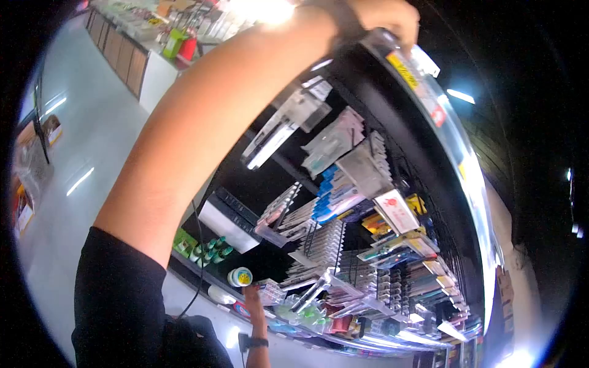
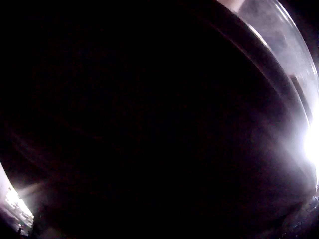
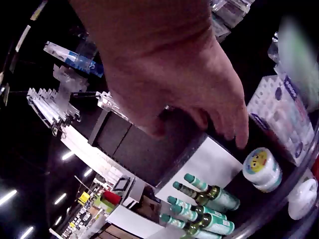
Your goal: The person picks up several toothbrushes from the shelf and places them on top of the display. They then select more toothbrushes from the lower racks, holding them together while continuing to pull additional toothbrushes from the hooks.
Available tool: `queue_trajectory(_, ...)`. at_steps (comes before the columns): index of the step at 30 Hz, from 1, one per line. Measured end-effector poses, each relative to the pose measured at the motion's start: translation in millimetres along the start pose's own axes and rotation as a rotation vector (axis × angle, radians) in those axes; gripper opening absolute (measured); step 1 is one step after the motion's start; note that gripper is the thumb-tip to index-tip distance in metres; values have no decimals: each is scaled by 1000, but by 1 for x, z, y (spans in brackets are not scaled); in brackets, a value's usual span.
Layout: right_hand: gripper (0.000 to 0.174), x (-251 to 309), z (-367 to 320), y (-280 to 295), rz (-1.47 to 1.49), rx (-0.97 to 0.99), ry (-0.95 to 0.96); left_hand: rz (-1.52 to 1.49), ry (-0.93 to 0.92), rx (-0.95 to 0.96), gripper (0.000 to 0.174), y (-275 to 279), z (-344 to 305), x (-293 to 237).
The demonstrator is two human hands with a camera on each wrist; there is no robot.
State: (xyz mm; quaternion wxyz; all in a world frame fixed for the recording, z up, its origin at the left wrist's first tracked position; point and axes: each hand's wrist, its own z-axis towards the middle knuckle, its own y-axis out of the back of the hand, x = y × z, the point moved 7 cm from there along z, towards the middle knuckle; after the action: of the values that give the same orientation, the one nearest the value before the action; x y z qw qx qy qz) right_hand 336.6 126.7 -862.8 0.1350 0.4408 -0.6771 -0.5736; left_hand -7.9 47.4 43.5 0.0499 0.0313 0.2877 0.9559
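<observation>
Lead: Nearest items first. What is the left hand (image 1: 389, 18) doing?

Second: The left forearm (image 1: 202, 129) crosses the head view, and the hand rests at the upper shelf edge (image 1: 423, 98). My judgement: it steadies the leaning body. The fingers are blurred; I cannot tell whether they close round the edge.

Lead: The right hand (image 3: 189, 84)?

Second: Fingers loose and pointing down, no item seen in the grasp. The tub (image 3: 262, 169) with the chick lid lies just beyond the fingertips, on a lower shelf. Contact cannot be confirmed.

Lead: And the tub's neighbours?

Second: Bottles (image 3: 219, 198) with green caps on one side, a spotted box (image 3: 279, 117) on the other. Presumably grouped for display, the tub near the shelf's front for easy reach. Farther along, packets (image 1: 319, 251) hang in rows, likely to save space.

Lead: Do the views agree?

Second: The right wrist view shows the loose fingers and lid plainly; the head view makes them small. Only the head view shows the left hand's position clearly. The left wrist view is mostly black, with glare (image 2: 311, 144) at its right.

Lead: Farthest?

Second: A counter (image 1: 119, 55) beyond pale floor (image 1: 104, 147).
</observation>
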Motion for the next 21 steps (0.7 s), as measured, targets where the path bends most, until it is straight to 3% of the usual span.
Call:
queue_trajectory(1, 41, 19, -29, -3, 566, -73, 25, -60, 139, 59, 49, 2, -3, 2)
queue_trajectory(3, 26, 54, -91, 12, 1700, -239, 101, 71, 136, 113, 53, -2, 5, -2)
queue_trajectory(4, 26, 62, -115, 44, 1708, -263, 93, 32, 71, 154, 54, -7, 10, 1)
queue_trajectory(5, 28, 66, -135, 79, 1577, -78, -64, 98, -110, 181, 52, -24, 28, 4)
queue_trajectory(6, 31, 65, -147, 91, 1435, 105, -212, -61, 17, 139, 50, -15, 18, 7)
queue_trajectory(7, 31, 65, -153, 84, 1446, 91, -213, -220, 145, 101, 49, -5, 2, 10)
queue_trajectory(9, 35, 65, -172, 66, 1438, -31, -187, -264, 191, 84, 45, 6, -6, 5)
queue_trajectory(10, 48, 63, -180, 48, 1668, 149, -284, -280, 172, 101, 44, 2, -1, 10)
queue_trajectory(11, 47, 59, -172, 16, 1567, 16, -86, -279, 161, 104, 44, -4, 7, 18)
queue_trajectory(13, 42, 45, -179, 42, 1568, -150, -194, -383, 233, 148, 51, -17, 13, 30)
queue_trajectory(17, 43, 29, -178, 42, 1563, -137, -308, -347, 179, 213, 43, -19, 11, 19)
queue_trajectory(19, 49, 35, -187, 43, 1698, 50, -381, -157, 184, 250, 59, -12, 10, 7)
queue_trajectory(21, 54, 32, -178, 0, 1635, 69, -346, -9, 142, 279, 71, -12, 15, 0)
